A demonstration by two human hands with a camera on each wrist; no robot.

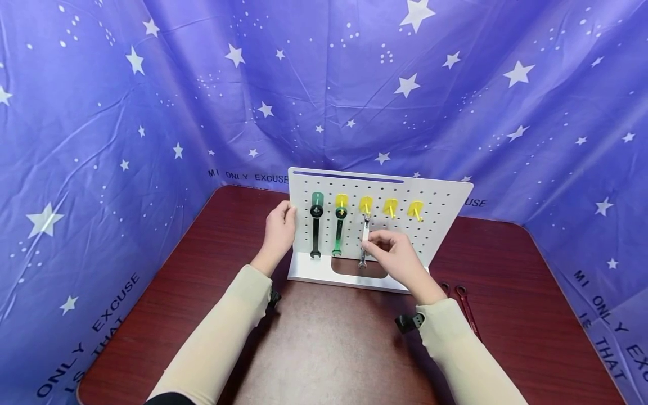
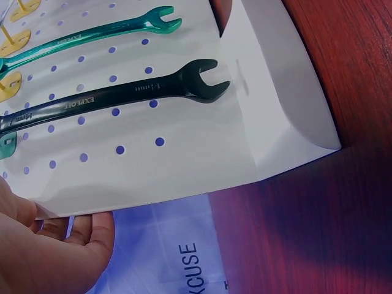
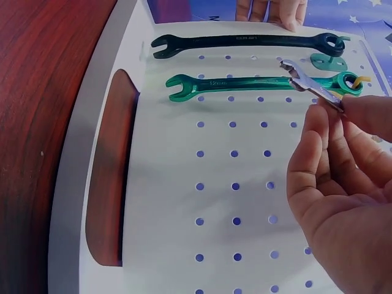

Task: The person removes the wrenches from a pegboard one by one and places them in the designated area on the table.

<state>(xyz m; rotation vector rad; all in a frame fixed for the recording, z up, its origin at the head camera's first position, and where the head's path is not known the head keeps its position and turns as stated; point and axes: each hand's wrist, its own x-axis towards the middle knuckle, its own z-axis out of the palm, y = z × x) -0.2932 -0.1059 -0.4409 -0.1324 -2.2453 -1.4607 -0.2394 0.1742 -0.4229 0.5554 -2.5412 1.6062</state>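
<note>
Silver metal wrench (image 1: 366, 229) pinched in the right hand (image 1: 397, 256), ring end at the middle yellow peg hook (image 1: 366, 201), whether over it unclear
White perforated upright board (image 1: 455, 189) gripped at its left edge by the left hand (image 1: 280, 228); black metal wrench (image 1: 316, 236) and green metal wrench (image 1: 338, 233) hanging to the left; red wrenches (image 1: 468, 309) on the dark red tabletop (image 1: 516, 270)

Looks like polished metal on the silver wrench (image 3: 305, 81) in the fingers of the right hand (image 1: 397, 259), glossy metal on the green wrench (image 3: 233, 84) and black wrench (image 2: 135, 92) left of them. Shows matt on the pegboard (image 2: 184, 174) behind, wood-grained on the tabletop (image 1: 324, 343) below, like creased cloth on the curtain (image 1: 324, 73) beyond.
</note>
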